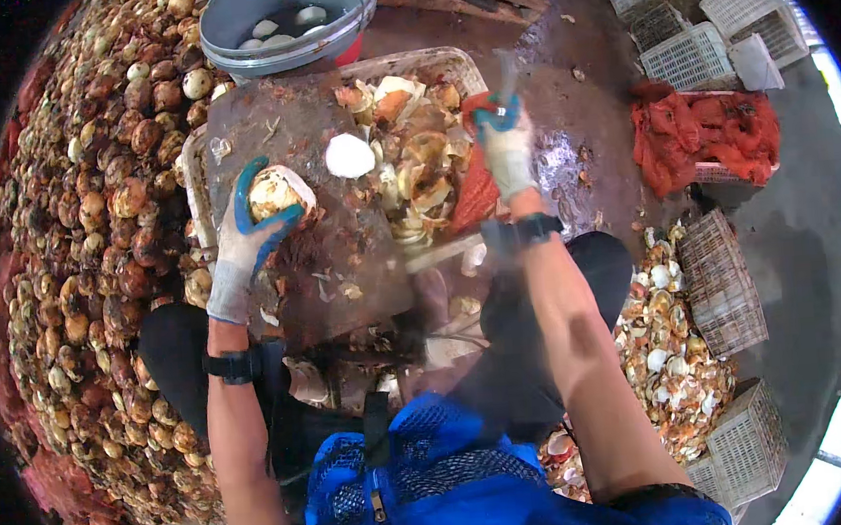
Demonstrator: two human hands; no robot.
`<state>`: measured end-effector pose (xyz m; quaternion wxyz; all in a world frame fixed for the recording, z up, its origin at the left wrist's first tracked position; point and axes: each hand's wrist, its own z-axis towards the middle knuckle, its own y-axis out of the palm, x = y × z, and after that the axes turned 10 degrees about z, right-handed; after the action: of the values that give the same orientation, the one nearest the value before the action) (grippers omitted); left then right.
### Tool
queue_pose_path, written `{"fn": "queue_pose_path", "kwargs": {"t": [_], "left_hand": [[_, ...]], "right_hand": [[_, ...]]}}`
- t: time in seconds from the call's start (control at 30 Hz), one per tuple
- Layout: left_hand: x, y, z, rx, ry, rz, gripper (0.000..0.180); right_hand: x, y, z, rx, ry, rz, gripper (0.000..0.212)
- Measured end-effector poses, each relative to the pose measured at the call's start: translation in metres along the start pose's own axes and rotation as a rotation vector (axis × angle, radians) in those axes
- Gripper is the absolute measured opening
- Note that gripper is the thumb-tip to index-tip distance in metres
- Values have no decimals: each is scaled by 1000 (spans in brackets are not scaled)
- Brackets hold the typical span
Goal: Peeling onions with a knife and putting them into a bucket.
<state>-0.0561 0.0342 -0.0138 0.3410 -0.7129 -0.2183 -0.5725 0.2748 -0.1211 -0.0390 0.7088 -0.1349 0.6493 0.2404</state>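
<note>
My left hand [260, 227], in a white glove with blue fingers, grips an onion [278, 193] above a dirty board [343, 268]. The onion is pale on top, with some brown skin on it. Beside it on the board lies a white peeled onion [349, 156]. Over to the right, my gloved right hand [507, 139] is closed round a knife, its blade [507, 69] pointing away from me and smeared by motion; the handle is mostly hidden in the fingers. Red netting [475, 192] hangs just left of that hand, by a tray [457, 62] of onion skins [421, 165].
A grey bucket [291, 52] with white onions in liquid stands beyond the board. Unpeeled onions [97, 236] form a large heap at left. At right are red mesh sacks [671, 143], plastic crates [687, 58], a tipped basket [721, 280] and a pile of peelings [665, 343].
</note>
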Motion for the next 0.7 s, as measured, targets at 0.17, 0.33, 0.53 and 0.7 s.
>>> {"fn": "queue_pose_path", "kwargs": {"t": [0.17, 0.33, 0.53, 0.7], "left_hand": [[8, 18, 4, -2, 23, 68, 73], [7, 23, 8, -25, 28, -81, 81], [8, 17, 6, -48, 43, 46, 76], [-12, -1, 4, -98, 64, -39, 86]], "right_hand": [[96, -27, 38, -91, 111, -408, 24], [65, -34, 58, -371, 196, -734, 34], [-19, -2, 85, -317, -80, -522, 22], [-80, 62, 40, -330, -6, -235, 16]]}}
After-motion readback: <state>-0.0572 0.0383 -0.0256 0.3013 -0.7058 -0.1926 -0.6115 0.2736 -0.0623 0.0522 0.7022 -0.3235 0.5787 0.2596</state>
